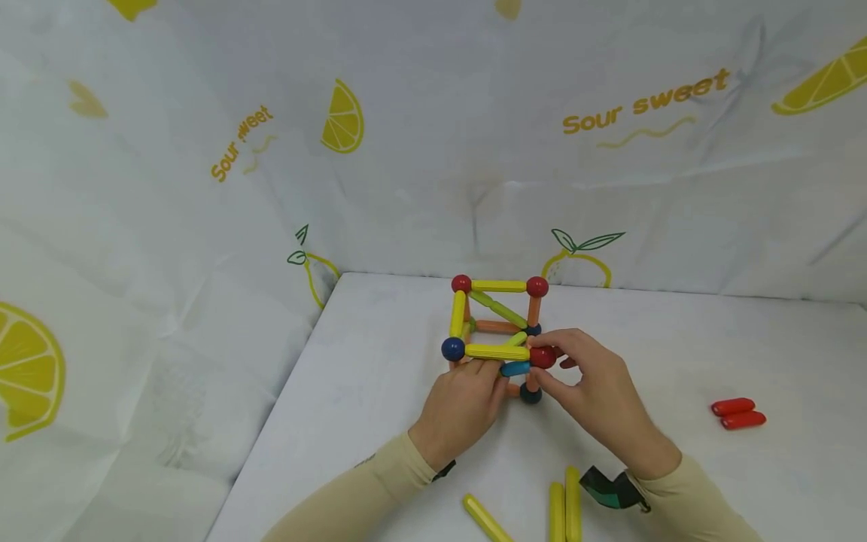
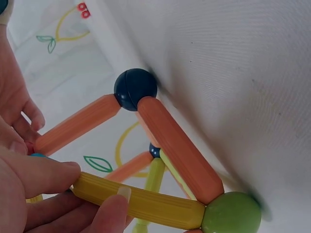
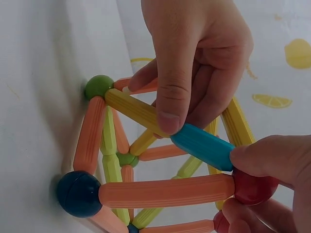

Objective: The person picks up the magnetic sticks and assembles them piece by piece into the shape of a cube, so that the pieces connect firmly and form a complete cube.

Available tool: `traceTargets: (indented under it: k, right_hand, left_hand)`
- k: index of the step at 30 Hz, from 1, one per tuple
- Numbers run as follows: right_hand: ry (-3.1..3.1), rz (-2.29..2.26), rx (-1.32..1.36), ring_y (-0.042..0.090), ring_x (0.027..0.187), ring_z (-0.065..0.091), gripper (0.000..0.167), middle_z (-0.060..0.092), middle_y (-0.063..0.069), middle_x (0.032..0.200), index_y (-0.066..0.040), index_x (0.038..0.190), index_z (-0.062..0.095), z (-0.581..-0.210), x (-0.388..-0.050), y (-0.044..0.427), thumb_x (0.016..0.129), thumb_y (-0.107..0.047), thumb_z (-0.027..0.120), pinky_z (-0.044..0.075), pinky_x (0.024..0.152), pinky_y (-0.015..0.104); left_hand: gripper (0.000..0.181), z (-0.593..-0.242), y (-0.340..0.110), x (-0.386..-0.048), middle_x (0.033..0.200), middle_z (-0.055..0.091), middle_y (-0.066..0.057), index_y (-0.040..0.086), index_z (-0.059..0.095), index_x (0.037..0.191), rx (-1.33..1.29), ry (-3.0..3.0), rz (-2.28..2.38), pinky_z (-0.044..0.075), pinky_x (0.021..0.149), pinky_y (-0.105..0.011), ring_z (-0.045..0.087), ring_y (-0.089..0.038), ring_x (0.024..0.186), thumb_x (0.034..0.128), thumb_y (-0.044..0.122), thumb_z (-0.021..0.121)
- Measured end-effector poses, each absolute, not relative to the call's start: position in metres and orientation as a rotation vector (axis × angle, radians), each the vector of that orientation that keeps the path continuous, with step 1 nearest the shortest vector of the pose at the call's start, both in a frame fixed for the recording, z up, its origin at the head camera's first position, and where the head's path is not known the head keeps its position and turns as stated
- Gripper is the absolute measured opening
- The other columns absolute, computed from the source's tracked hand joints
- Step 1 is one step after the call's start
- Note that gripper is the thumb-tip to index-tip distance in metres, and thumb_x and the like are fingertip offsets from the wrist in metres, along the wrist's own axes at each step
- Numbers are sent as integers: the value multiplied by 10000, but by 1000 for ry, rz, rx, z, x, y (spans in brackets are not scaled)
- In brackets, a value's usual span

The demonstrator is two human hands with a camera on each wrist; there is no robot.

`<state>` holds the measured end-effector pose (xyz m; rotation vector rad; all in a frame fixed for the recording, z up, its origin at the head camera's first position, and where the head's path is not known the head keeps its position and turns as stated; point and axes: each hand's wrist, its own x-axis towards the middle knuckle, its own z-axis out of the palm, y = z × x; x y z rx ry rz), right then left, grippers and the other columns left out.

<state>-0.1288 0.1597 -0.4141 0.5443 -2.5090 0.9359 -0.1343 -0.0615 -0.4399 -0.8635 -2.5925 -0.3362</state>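
Note:
A cube-like frame of magnetic rods and balls stands on the white table (image 1: 379, 361). My left hand (image 1: 460, 406) pinches a yellow rod (image 3: 136, 111) between thumb and fingers. One end of that rod meets a green ball (image 3: 98, 87) low on the frame; its other end touches a light-blue rod (image 3: 201, 145), making a diagonal across one face. My right hand (image 1: 603, 391) holds a red ball (image 3: 252, 187) at the frame's upper near corner, its thumb at the blue rod's end. Orange rods (image 3: 167, 191) and dark-blue balls (image 3: 78, 194) form other edges and corners.
Two red rods (image 1: 743, 420) lie on the table to the right. Nearer the front edge are a loose yellow rod (image 1: 486, 518) and two more yellow rods (image 1: 573, 504) side by side. A white lemon-print cloth (image 1: 433, 150) hangs behind the table.

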Motion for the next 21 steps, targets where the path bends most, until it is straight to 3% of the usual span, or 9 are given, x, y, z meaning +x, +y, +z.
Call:
traceTargets:
  k: [8,15,21]
  right_hand:
    - [-2510,926,551,90,947,673,508,748,-53,1168,-201,1255,737,-414,-127,157,810,-86,955,642,782,386]
    - [-2505,922,551,91,943,674,509,749,-50,1170,-202,1246,741,-416,-126,158,801,-94,962,639,778,350]
    - [-2503,923,556,97,947,678,501,749,-42,1184,-201,1242,742,-414,-126,157,804,-94,960,641,780,353]
  left_hand:
    - [198,-442,-64,-134,922,762,27,106,728,1146,-836,-2581,-318,601,681,-186,708,-79,778,1027,262,761]
    - [232,-445,-63,-133,969,792,15,101,740,1159,-832,-2565,-339,629,737,-200,743,-85,808,996,252,806]
    - [204,-445,-63,-135,941,780,17,108,736,1141,-819,-2552,-369,623,712,-204,729,-92,787,1006,249,794]
